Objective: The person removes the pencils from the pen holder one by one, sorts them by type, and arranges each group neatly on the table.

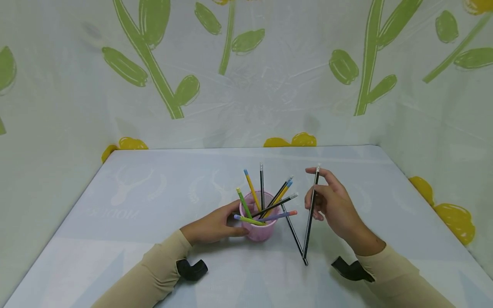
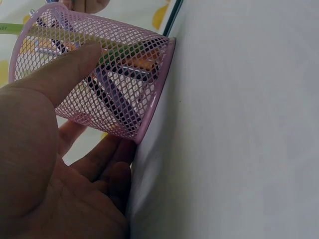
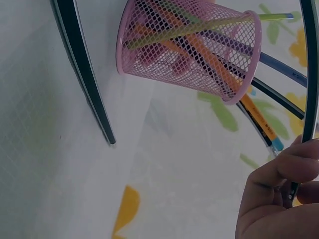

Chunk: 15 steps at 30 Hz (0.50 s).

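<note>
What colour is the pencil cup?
Pink mesh; the cup shows best in the right wrist view.

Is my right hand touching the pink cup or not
Apart. The head view shows it: a strip of table is visible between your right hand, which holds a pencil, and the cup.

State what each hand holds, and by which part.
The right hand holds a black pencil by its upper part; the left hand holds the pink mesh cup by its side wall.
</note>
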Tool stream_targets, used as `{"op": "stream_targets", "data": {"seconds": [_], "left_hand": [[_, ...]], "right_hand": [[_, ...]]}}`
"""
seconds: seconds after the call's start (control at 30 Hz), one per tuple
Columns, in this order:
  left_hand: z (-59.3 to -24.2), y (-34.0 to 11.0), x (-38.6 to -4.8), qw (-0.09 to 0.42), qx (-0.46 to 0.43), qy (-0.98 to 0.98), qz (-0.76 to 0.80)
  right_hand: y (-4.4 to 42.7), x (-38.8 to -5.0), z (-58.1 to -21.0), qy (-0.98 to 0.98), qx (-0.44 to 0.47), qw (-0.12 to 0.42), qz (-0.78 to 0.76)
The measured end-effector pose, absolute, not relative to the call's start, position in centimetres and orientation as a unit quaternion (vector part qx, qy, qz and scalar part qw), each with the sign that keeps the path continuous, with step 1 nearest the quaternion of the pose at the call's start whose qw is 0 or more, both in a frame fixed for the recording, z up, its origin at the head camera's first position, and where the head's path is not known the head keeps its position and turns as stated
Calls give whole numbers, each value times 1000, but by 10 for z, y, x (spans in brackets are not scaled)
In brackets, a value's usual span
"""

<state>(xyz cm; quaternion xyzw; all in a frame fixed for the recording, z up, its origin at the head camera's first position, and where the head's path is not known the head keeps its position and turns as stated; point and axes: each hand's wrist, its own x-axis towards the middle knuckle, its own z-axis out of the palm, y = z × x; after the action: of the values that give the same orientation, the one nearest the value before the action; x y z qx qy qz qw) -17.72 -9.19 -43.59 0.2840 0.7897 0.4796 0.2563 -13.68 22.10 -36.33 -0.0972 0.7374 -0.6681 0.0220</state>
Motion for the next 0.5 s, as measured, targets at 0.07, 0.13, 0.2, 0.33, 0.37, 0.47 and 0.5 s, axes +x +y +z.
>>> {"op": "stream_targets", "data": {"seconds": [0.07,0.13,0.2,0.33,0.37,0.47,0.5], "left_hand": [[-436,-92,-177,256,284,789,481],[-436,-92,-177,256,283,790,481],[-436,-92,-177,255,284,788,482],[-437,-92,-178,254,290,785,486],[-437,-92,-178,255,291,783,486],[-437,-92,-178,256,291,782,487],[-437,-92,-178,257,291,782,487]], "right_hand": [[221,-139,-364,748,-89,36,-657],[221,-140,-364,757,-83,46,-646],[221,-142,-365,764,-83,47,-638],[222,-143,-366,773,-77,42,-628],[222,-143,-366,774,-75,43,-627],[222,-144,-367,774,-70,54,-627],[222,-144,-367,773,-69,59,-628]]}}
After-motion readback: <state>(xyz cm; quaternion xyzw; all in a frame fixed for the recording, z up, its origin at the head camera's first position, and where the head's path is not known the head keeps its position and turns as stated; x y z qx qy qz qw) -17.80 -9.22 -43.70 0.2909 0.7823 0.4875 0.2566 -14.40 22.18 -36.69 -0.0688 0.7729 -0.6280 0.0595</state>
